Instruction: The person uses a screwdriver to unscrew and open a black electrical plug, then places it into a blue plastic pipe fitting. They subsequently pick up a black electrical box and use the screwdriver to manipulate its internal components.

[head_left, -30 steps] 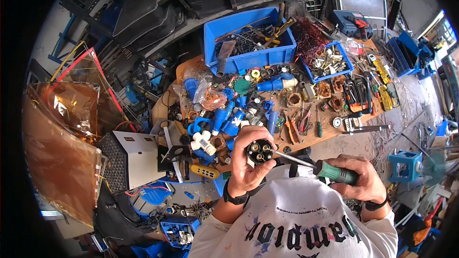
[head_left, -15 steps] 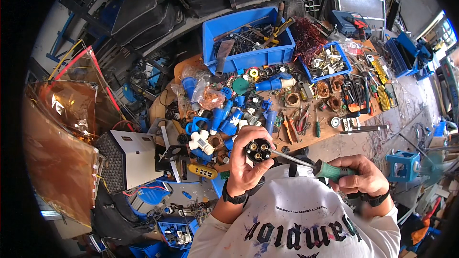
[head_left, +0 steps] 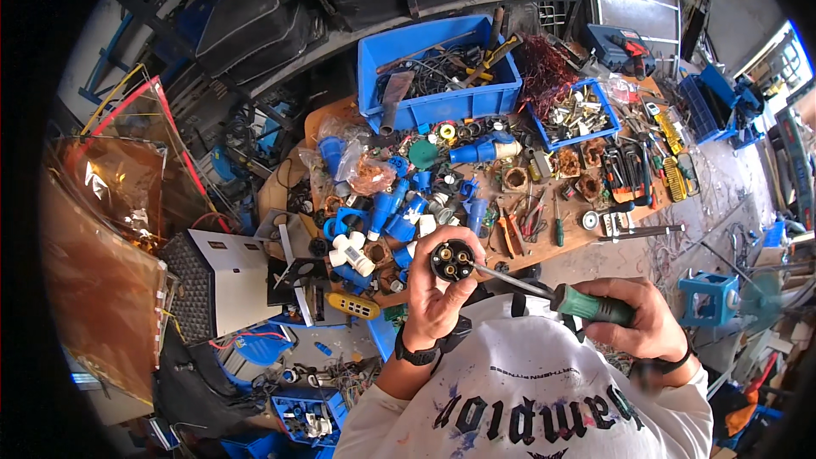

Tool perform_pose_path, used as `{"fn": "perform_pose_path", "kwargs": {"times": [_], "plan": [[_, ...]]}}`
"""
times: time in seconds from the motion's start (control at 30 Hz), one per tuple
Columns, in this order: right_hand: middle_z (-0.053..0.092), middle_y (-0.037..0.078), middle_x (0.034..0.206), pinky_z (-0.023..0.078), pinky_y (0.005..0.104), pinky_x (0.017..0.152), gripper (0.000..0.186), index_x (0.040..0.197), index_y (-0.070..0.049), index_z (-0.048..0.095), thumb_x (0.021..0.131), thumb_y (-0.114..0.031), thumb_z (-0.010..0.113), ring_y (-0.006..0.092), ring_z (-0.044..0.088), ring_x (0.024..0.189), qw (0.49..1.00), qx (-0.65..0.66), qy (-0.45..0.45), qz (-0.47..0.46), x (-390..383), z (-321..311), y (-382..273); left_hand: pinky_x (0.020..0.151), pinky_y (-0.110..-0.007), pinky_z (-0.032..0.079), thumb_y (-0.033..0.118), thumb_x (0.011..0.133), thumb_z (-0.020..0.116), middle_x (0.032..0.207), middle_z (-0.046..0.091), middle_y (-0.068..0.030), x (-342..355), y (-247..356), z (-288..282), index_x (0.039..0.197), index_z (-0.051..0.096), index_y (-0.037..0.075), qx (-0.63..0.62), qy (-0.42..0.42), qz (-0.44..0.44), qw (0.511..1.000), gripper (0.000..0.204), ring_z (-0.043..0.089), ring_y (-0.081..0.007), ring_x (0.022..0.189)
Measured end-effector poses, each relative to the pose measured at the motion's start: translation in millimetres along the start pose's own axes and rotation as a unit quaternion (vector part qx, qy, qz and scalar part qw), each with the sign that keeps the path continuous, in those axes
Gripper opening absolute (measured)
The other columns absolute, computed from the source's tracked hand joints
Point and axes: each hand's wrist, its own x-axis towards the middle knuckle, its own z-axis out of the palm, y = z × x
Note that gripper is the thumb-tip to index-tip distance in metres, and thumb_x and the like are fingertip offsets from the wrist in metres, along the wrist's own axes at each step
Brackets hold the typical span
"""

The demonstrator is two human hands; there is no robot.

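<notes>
In my left hand (head_left: 433, 306) is a round black connector insert (head_left: 451, 261) with several brass contacts on its face, my fingers and thumb wrapped round its sides. My right hand (head_left: 642, 316) is closed on the green and black handle of a screwdriver (head_left: 586, 305). Its metal shaft slants up to the left, and the tip meets the right side of the insert near my left fingers; I cannot tell whether it sits in a screw. Both hands are in front of my white shirt, at the near edge of the cluttered wooden table (head_left: 552, 242).
Blue plug housings (head_left: 408, 219), a white cross-shaped fitting (head_left: 351, 253) and a yellow socket strip (head_left: 353, 305) lie beyond my left hand. Pliers (head_left: 512, 235) and another screwdriver (head_left: 558, 219) lie ahead. Further back stand a large blue crate (head_left: 442, 108) and a smaller blue tray (head_left: 586, 138) of metal parts.
My right hand has shifted its grip on the screwdriver handle, with the fingers now further back along it. The insert has stayed in my left hand; the whole view has shifted slightly.
</notes>
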Motion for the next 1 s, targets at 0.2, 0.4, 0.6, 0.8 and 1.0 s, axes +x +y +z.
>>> {"fn": "perform_pose_path", "kwargs": {"times": [0.2, 0.4, 0.6, 0.8, 1.0], "plan": [[0.063, 0.003, 0.084, 0.04, 0.0226, 0.054, 0.044, 0.126, 0.002, 0.053, 0.088, -0.014, 0.067, 0.006, 0.05, 0.062, 0.921, 0.317, -0.064, 0.216, -4, -5, -6, 0.064, -0.029, 0.05, 0.033, 0.091, 0.063, 0.096, 0.056, -0.013, -1, -2, 3, 0.127, 0.04, 0.001, -0.06, -0.008, -0.009, 0.998, 0.054, 0.056, -0.017, 0.081], [0.062, 0.001, 0.082, 0.037, 0.0198, 0.052, 0.047, 0.128, 0.002, 0.052, 0.089, -0.018, 0.068, 0.0032, 0.047, 0.061, 0.941, 0.262, -0.049, 0.21, -2, 1, -9, 0.06, -0.032, 0.05, 0.054, 0.089, 0.056, 0.089, 0.055, -0.0134, -5, 0, 8, 0.127, 0.038, 0.002, -0.065, 0.024, -0.088, 0.994, 0.067, 0.056, -0.0202, 0.074], [0.063, 0.0, 0.082, 0.038, 0.0194, 0.053, 0.049, 0.128, 0.002, 0.052, 0.088, -0.02, 0.069, 0.0028, 0.047, 0.061, 0.935, 0.261, -0.044, 0.235, -4, 1, -13, 0.066, -0.031, 0.047, 0.047, 0.09, 0.057, 0.091, 0.057, -0.0137, -4, -1, 5, 0.127, 0.038, 0.001, 0.035, 0.026, -0.037, 0.998, 0.062, 0.055, -0.0184, 0.073], [0.063, 0.004, 0.084, 0.045, 0.0276, 0.058, 0.043, 0.123, 0.003, 0.056, 0.084, -0.012, 0.069, 0.0128, 0.057, 0.067, 0.975, 0.162, -0.014, 0.151, -3, 9, -11, 0.068, -0.031, 0.045, 0.043, 0.09, 0.06, 0.09, 0.057, -0.0128, -5, -2, 2, 0.126, 0.039, 0.0, 0.07, 0.031, -0.004, 0.997, 0.06, 0.054, -0.0175, 0.073], [0.059, 0.014, 0.083, 0.05, 0.0362, 0.066, 0.048, 0.12, 0.0, 0.059, 0.074, -0.01, 0.07, 0.0309, 0.06, 0.071, 0.98, -0.193, 0.04, -0.023, 6, 16, -18, 0.068, -0.03, 0.045, 0.043, 0.09, 0.061, 0.092, 0.057, -0.0121, -3, -5, -5, 0.126, 0.039, 0.0, 0.105, 0.034, 0.022, 0.994, 0.061, 0.054, -0.0169, 0.076]]}}
